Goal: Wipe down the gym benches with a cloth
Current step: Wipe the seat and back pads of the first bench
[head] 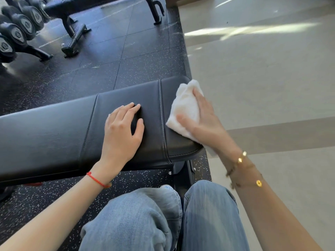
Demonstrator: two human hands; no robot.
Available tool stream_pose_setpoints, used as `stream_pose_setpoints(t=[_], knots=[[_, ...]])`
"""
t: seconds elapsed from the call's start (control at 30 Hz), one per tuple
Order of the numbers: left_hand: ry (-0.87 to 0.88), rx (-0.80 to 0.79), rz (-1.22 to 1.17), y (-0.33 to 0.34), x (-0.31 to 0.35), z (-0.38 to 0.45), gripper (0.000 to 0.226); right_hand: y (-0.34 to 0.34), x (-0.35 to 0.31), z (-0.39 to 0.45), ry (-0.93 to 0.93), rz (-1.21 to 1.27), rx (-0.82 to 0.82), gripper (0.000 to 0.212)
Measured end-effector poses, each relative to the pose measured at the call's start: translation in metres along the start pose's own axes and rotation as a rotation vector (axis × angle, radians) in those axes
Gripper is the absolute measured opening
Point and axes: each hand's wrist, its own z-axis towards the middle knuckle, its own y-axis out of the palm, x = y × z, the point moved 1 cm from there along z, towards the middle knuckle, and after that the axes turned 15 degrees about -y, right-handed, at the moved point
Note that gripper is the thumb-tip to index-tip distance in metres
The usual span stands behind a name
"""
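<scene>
White cloth (183, 109) pressed under right hand (203, 120) at bench (54, 134) end, apparently gripped, left hand (121, 131) flat, empty

Speckled black rubber floor (141, 57) meets sunlit beige floor (262, 78)

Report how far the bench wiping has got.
Done: nothing shows as finished. In hand: the right hand presses the white cloth on the near bench's end; the left hand rests flat on it. Left: the rest of that pad and the far bench.
</scene>
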Motion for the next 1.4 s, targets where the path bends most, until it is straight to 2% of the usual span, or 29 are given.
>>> stream_pose_setpoints(t=[0.13,0.3,0.4,0.53,0.6,0.67,0.73,0.83,0.93,1.07,1.17,1.27,1.4], knots=[[-0.011,0.006,0.051,-0.002,0.001,0.002,0.046,-0.002,0.0,0.008,0.024,-0.084,-0.005,0.083],[-0.03,0.001,0.038,-0.009,-0.005,0.011,0.048,-0.012,0.011,0.08,-0.044,-0.245,-0.092,0.072],[-0.059,0.046,0.061,-0.013,-0.019,0.027,0.046,-0.012,0.018,0.128,-0.073,-0.403,-0.218,0.057],[-0.091,0.077,0.137,-0.012,-0.046,0.054,0.045,0.008,0.008,0.177,-0.151,-0.623,-0.49,0.043],[-0.122,0.071,0.156,-0.013,-0.057,0.066,0.045,0.023,0.001,0.187,-0.195,-0.736,-0.586,0.051],[-0.137,0.064,0.165,-0.013,-0.064,0.077,0.044,0.03,0.0,0.184,-0.246,-0.802,-0.579,0.065],[-0.138,0.057,0.19,-0.016,-0.068,0.084,0.045,0.025,0.005,0.173,-0.271,-0.816,-0.514,0.071],[-0.151,0.033,0.231,-0.021,-0.074,0.093,0.044,0.021,0.007,0.172,-0.185,-0.835,-0.502,0.064],[-0.205,0.013,0.268,-0.026,-0.08,0.099,0.044,0.049,0.001,0.19,-0.117,-0.899,-0.569,0.057],[-0.252,-0.026,0.265,-0.028,-0.084,0.101,0.043,0.121,-0.015,0.214,-0.102,-0.792,-0.754,0.055],[-0.303,-0.06,0.243,-0.026,-0.086,0.103,0.043,0.15,-0.021,0.221,-0.116,-0.724,-0.795,0.054],[-0.326,-0.095,0.222,-0.028,-0.085,0.102,0.044,0.125,-0.02,0.217,-0.131,-0.716,-0.839,0.053],[-0.38,-0.156,0.198,-0.033,-0.083,0.105,0.047,0.08,-0.012,0.216,0.019,-0.814,-0.852,0.059]])
